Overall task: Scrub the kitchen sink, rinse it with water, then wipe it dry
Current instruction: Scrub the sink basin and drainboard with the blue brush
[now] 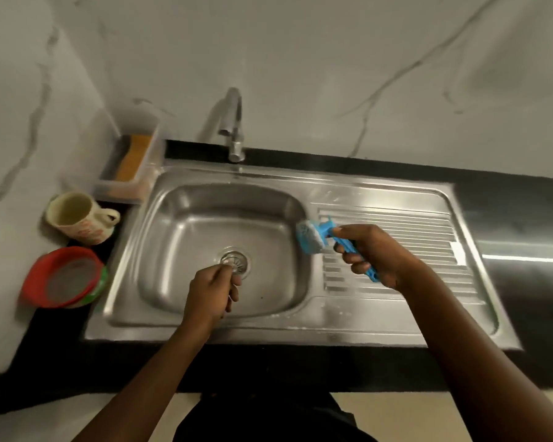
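Observation:
The steel sink (160,237) has its basin on the left and a ribbed drainboard (406,228) on the right. My left hand (213,293) reaches into the basin, and its curled fingertips pinch the near edge of the round drain strainer (237,259). My right hand (372,255) grips the blue handle of a scrub brush (313,236) over the drainboard. The brush's pale foamy head sits at the basin's right rim. The faucet (234,122) stands behind the basin, and I see no water running from it.
A clear tray with a brown sponge (131,161) sits at the sink's back left corner. A cream mug (77,218) and stacked red and green sieves (64,277) stand on the black counter to the left. White suds streak the sink's front rim.

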`<state>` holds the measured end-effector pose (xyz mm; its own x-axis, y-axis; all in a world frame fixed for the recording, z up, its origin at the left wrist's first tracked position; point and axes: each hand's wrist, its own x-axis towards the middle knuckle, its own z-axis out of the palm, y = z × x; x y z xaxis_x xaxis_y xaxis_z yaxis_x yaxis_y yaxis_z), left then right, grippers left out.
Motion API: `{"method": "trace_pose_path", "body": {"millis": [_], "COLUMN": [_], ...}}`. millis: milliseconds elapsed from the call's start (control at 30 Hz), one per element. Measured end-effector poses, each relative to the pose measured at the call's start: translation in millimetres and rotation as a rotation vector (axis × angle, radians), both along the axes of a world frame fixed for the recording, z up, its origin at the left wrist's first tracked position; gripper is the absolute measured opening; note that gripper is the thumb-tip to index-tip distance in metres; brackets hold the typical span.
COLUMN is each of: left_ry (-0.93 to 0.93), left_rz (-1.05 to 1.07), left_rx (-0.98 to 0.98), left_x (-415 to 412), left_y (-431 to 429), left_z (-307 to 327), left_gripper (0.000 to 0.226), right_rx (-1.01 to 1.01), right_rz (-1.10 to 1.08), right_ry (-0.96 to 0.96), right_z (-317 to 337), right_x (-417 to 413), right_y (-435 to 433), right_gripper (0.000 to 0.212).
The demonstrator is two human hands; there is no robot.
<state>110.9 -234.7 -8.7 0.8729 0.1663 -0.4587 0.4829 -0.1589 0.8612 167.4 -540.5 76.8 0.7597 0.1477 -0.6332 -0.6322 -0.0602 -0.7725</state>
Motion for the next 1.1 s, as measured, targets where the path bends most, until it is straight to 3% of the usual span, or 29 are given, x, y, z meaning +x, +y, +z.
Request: {"method": "trace_pose_path", "body": {"millis": [200, 300, 367, 467, 567, 700, 933, 1033, 1100], "left_ry": [-0.015, -0.009, -0.006, -0.002, 0.004, 0.014, 0.006, 0.017, 0.019], "left_rz": [-0.16, -0.219, -0.232, -0.238, -0.255, -0.293, -0.261, -0.256, -0.27], "left_rx": [-0.007, -0.003, 0.008, 0.035, 0.067, 0.081, 0.105, 0.11, 0.109], "left_x": [0, -1, -4, -7, -8, -6, -5, -5, -4], "left_y": [-69, -88, -93, -98, -102, -110, -107, -108, -112], "left_z": [8, 10, 10, 8, 4, 3, 4, 3, 4], "left_gripper": [0.038, 0.038, 0.038, 0.039, 0.039, 0.039, 0.038, 0.038, 0.038], "right_rx": [-0.515, -0.822, -0.914, -0.873, -0.815, -0.886, -1.112, -0.989, -0.864], "right_rz": [-0.304, -0.341, -0.369, -0.377, -0.203, 0.001, -0.355, -0.426, -0.379], "right_ry": [-0.2, -0.243, -0.254, -0.292, -0.381, -0.43, -0.23, -0.203, -0.282], "right_z": [-46, -76, -90, -98, -100, -109, -82, -84, -89], "right_x": [-17, -15, -8, 7, 12, -5, -26, -8, 4], "right_y": [-99, -112, -106, -74, -27, -28, -191, -162, -112], "right_gripper": [0.038, 0.052, 0.055, 0.049, 0.039, 0.045, 0.027, 0.023, 0.012]}}
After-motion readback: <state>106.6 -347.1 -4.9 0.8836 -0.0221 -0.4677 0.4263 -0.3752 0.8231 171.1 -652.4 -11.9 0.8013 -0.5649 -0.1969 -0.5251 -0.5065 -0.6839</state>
